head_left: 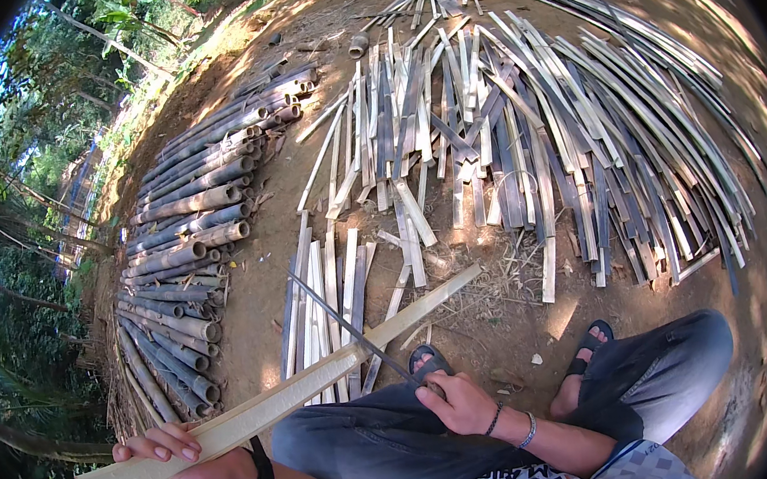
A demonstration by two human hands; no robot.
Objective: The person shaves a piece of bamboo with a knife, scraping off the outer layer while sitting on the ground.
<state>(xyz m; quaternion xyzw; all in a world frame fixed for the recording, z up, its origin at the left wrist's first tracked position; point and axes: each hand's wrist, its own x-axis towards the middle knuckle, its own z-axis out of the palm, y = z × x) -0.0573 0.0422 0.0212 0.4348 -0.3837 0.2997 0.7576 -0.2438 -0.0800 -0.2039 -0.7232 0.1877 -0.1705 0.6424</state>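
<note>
My left hand (196,477) is closed around the near left end of a long, pale split bamboo strip (274,398). The strip slants up to the right across my lap, its far end over the ground. In my right hand (464,405) is the handle of a long, thin-bladed knife (323,302). Its dark blade points up and left, crossing the strip a little past the strip's middle. Whether the edge touches the bamboo, I cannot tell. Just beyond my left knee, several split bamboo strips (321,315) lie side by side on the ground.
A wide pile of split bamboo strips (613,134) spreads over the dirt ahead and to the right. Whole bamboo poles (204,199) are stacked at the left, near dense greenery (11,303). Fine shavings (507,274) litter the ground before my sandalled feet.
</note>
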